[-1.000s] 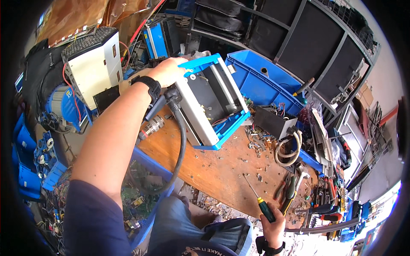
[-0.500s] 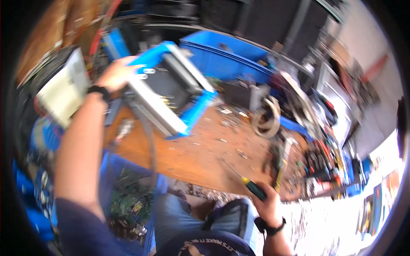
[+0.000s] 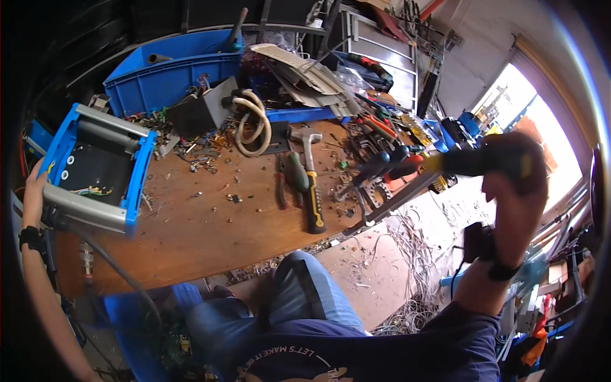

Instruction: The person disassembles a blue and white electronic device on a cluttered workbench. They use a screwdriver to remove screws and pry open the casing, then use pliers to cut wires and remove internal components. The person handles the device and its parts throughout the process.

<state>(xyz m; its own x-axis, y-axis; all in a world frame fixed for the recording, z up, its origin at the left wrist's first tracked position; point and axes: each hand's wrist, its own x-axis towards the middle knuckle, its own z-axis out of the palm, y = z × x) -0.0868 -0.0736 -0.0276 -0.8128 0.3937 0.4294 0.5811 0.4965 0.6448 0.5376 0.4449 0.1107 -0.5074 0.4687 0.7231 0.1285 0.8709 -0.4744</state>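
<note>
At the left end of a littered brown wooden workbench (image 3: 184, 235) sits an open, boxy blue-and-silver frame (image 3: 98, 159), its edge gripped by the left hand (image 3: 34, 194). Well apart, the right hand (image 3: 519, 181) wraps around a blurred, dark-handled, yellow-collared screwdriver (image 3: 464, 162).

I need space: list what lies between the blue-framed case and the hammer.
Head view: past the case, small bits on the tabletop, then a red-handled tool and a green-handled tool beside the hammer.

Pale lettering (image 3: 296, 354) is curving across the navy T-shirt (image 3: 407, 347), sitting lower than and between the left fingers (image 3: 37, 177) and right fingers (image 3: 497, 188).
</note>
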